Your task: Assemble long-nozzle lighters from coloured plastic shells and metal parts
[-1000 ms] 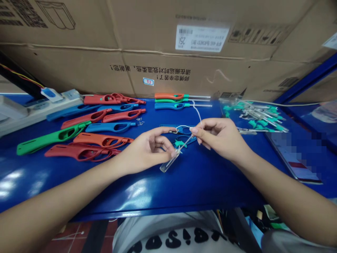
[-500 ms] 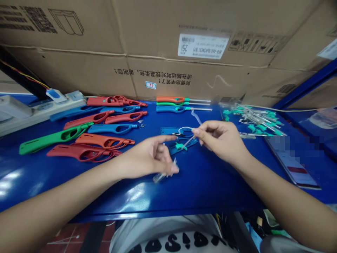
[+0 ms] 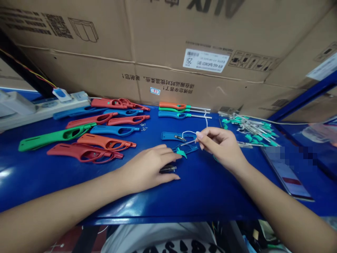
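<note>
My left hand (image 3: 150,167) rests low on the blue table (image 3: 200,186), its fingers curled over a small dark part (image 3: 167,169) lying there. My right hand (image 3: 219,146) pinches a thin metal tube with a white wire (image 3: 188,135) looping from it. The tube's teal fitting (image 3: 181,152) hangs just over a blue lighter shell (image 3: 181,140) lying open between my hands.
Several red, orange, blue and green lighter shells (image 3: 86,135) lie at the left. Three assembled lighters (image 3: 179,110) lie at the back. A pile of teal-tipped tubes (image 3: 250,128) and a phone (image 3: 288,172) sit at the right. Cardboard boxes (image 3: 168,52) stand behind; a power strip (image 3: 39,109) lies far left.
My left hand let go of the clear tube end and dropped to the table over a small dark part. My right hand stayed pinched on the tube and wire.
</note>
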Motion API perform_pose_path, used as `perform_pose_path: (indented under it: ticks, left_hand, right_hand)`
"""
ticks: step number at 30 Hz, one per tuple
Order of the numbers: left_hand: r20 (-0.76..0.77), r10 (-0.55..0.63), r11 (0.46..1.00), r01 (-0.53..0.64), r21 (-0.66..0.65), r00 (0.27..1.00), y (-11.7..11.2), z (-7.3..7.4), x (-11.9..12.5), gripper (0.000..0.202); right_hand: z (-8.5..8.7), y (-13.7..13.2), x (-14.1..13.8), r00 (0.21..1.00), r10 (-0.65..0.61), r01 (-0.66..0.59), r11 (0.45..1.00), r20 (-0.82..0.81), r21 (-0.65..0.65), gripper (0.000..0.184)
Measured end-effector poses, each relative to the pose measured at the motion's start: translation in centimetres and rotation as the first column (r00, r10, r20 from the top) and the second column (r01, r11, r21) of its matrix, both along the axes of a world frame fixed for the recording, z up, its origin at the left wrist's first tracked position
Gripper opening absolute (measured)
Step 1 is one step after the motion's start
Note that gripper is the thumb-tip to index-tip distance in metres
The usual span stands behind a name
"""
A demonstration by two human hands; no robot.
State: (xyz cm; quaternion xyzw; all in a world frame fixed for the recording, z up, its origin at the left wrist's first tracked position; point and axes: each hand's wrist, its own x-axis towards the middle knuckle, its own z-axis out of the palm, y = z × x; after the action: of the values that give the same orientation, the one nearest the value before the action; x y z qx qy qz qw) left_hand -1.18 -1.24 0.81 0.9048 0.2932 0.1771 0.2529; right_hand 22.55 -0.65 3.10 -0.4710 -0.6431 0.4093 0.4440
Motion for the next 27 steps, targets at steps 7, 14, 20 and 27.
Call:
perform_pose_path:
  ticks: [7, 14, 20, 27]
  left_hand:
    - [0.385, 0.448, 0.8, -0.169, -0.576, 0.807, 0.9, 0.2, 0.7, 0.037]
    - [0.49, 0.545, 0.685, -0.023, -0.728, 0.68, 0.8, 1.2, 0.7, 0.018]
    - [0.558, 0.544, 0.732, -0.029, -0.681, 0.627, 0.6, 0.8, 0.5, 0.025]
    - [0.577, 0.534, 0.754, -0.04, -0.655, 0.618, 0.5, 0.9, 0.4, 0.023]
  right_hand:
    - [0.1, -0.7, -0.6, 0.997, 0.078, -0.079, 0.995, 0.027, 0.064, 0.03]
    - [-0.1, -1.1, -0.9, 0.989, 0.139, -0.142, 0.988, 0.042, 0.055, 0.029]
    - [-0.2, -1.4, -0.6, 0.964, 0.213, -0.229, 0.97, 0.158, 0.087, 0.03]
    - [-1.4, -1.6, -0.4, 0.923, 0.157, -0.276, 0.906, 0.352, 0.321, 0.014]
